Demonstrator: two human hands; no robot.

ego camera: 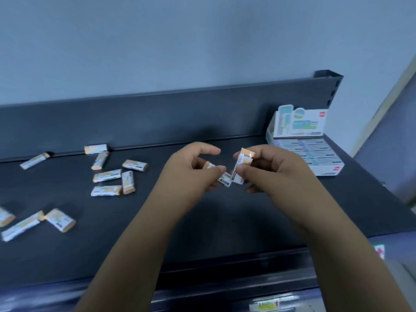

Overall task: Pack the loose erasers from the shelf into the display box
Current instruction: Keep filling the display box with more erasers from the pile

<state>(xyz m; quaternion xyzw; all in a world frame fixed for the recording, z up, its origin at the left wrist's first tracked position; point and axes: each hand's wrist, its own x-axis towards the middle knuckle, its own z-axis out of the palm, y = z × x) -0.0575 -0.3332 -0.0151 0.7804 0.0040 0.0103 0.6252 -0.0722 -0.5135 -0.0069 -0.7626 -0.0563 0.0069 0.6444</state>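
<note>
Both hands meet above the middle of the dark shelf. My right hand pinches an upright eraser with an orange end and a white sleeve. My left hand holds a second eraser, mostly hidden by the fingers; its lower end touches the first. Several loose erasers lie scattered on the shelf's left half, more at the left edge. The white display box stands at the back right, rows of erasers lying in it below its raised printed back card.
A dark back panel runs behind the shelf, with a slotted upright post at its right end. The shelf's front lip carries a price label. A grey-blue wall rises behind.
</note>
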